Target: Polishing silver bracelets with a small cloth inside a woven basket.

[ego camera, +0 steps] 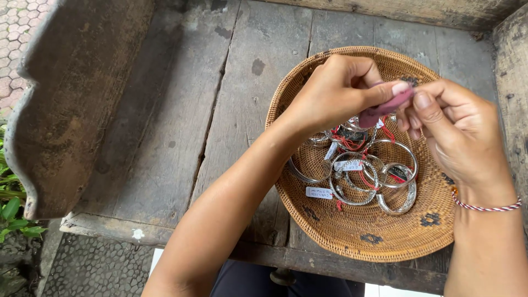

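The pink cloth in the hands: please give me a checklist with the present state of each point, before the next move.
1. Pink cloth pinched by both hands: ok, left hand and right hand both grip it.
2. A piece inside the cloth: cannot tell, the fingers hide it.
3. Hands above the woven basket: ok, anything dropped would probably land inside.
4. Silver bangles in the basket: ok, piled together with tags and red strings.
5. Basket fully on the wooden bench: not ok, its near rim reaches over the front edge.
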